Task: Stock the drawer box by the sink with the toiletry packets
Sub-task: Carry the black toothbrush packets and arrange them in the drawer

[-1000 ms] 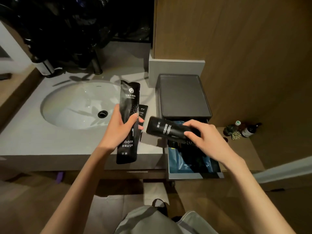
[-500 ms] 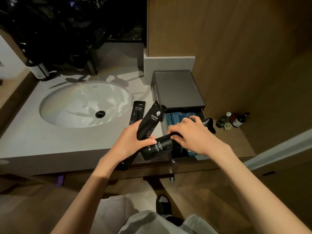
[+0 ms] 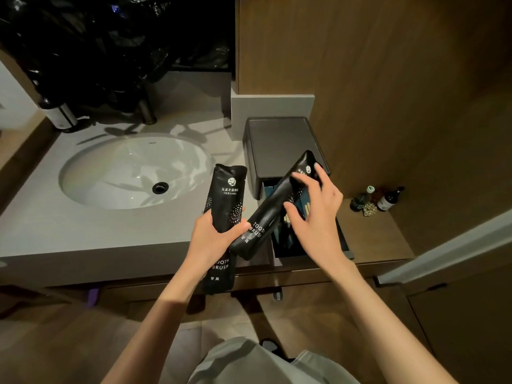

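A dark grey drawer box (image 3: 279, 145) stands on the counter right of the sink, with its drawer (image 3: 345, 245) pulled out and blue packets (image 3: 304, 207) inside. My left hand (image 3: 210, 242) grips a black toothbrush packet (image 3: 227, 200) upright in front of the counter edge. A second black toothbrush packet (image 3: 268, 214) slants from beside my left thumb up over the open drawer. My right hand (image 3: 318, 220) holds this second packet near its upper end, thumb under it and fingers spread on top.
The white oval sink basin (image 3: 110, 176) fills the grey counter's left, with a faucet (image 3: 146, 112) behind it. Small bottles (image 3: 379, 199) stand on the wooden ledge right of the drawer. A wood wall panel (image 3: 388, 79) rises behind the box.
My left hand has drawn one packet apart and turned it upright. My right hand has swung the other packet's top up over the drawer box. The view has shifted slightly.
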A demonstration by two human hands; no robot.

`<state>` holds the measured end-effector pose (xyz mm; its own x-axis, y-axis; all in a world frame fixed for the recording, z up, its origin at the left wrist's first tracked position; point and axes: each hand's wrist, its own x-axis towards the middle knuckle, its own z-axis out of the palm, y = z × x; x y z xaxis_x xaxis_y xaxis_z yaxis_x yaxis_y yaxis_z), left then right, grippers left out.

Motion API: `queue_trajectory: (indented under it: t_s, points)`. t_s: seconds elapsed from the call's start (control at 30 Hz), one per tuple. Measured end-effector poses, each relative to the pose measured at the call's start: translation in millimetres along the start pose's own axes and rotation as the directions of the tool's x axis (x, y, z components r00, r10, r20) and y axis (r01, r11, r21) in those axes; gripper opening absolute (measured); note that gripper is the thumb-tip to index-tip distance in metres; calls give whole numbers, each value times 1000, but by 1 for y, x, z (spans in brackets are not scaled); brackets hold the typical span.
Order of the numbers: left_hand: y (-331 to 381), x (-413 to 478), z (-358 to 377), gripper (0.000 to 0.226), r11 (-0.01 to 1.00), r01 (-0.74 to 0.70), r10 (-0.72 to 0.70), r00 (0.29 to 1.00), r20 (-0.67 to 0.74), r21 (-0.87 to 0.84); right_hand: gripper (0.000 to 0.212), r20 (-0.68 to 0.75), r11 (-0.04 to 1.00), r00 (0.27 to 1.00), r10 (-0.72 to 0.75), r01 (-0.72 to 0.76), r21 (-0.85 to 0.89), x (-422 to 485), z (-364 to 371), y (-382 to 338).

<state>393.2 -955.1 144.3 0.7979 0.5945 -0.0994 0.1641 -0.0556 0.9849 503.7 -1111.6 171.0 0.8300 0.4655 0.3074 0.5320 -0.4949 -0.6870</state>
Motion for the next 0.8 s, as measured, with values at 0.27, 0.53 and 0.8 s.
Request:
queue_trajectory:
  t_s: [0.27, 0.53, 0.8]
  points:
    - [1, 6, 29, 26, 969, 111, -114, 993, 0, -221, 49, 216, 645, 935, 280, -350, 680, 1, -3, 3]
    - [2, 5, 38, 31, 963, 127, -117, 992, 56, -237, 40, 172, 722, 942, 288, -332, 606, 20, -20, 23]
    - [-27, 21, 34, 55, 976, 208, -209, 978, -18, -62, 34, 450, 843, 868, 212, -395, 365, 32, -62, 71]
